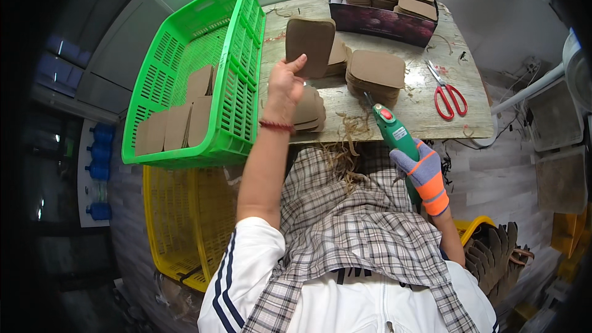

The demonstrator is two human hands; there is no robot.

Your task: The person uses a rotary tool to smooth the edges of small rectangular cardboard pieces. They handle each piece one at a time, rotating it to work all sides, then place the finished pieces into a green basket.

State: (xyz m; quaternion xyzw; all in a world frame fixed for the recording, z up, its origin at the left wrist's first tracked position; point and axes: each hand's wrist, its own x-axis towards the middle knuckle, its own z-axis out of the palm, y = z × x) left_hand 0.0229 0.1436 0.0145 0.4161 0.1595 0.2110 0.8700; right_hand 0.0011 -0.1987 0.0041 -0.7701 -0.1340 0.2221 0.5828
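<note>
My bare left hand [287,86], with a red cord at the wrist, grips a flat brown rounded-corner piece [310,43] by its lower edge and holds it up over the table. In a grey and orange glove, my right hand [424,176] is wrapped round a green handheld power cutter [394,131] with a red button. The cutter's thin tip points up beside a stack of brown pieces [376,74]. Another low stack [308,111] lies behind my left wrist, and a further one [337,57] is partly hidden by the raised piece.
A green plastic basket [237,80] with upright brown pieces stands at the left. At the back, a dark box [382,24] holds several stacks. Red-handled scissors [448,95] lie at the right. Brown trimmings [353,132] hang over the front edge. Yellow baskets [185,222] sit below.
</note>
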